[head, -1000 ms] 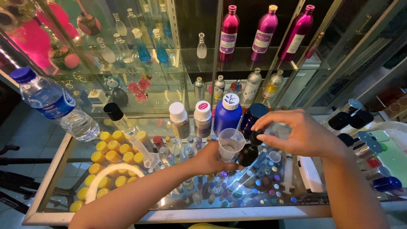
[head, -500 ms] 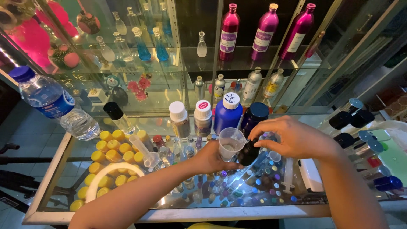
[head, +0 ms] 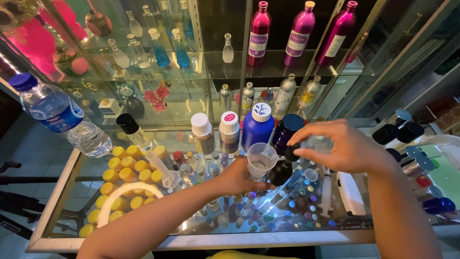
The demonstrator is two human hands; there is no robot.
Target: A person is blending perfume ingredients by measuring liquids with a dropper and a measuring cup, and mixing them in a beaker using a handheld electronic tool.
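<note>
My left hand reaches in from the lower left and holds a small clear plastic cup upright above the glass counter. A small dark bottle sits right beside the cup, against the same fingers; I cannot tell if it is gripped too. My right hand comes in from the right, and its fingertips pinch a small black cap just over that dark bottle's neck.
Behind the hands stand a blue bottle with a white cap, two white-capped bottles, and a dark blue jar. A water bottle lies at left. A syringe rests at right. Yellow caps show under the glass.
My right hand has closed its spread fingers and come down a little onto the black cap at the dark bottle. The left hand and cup have stayed in place.
</note>
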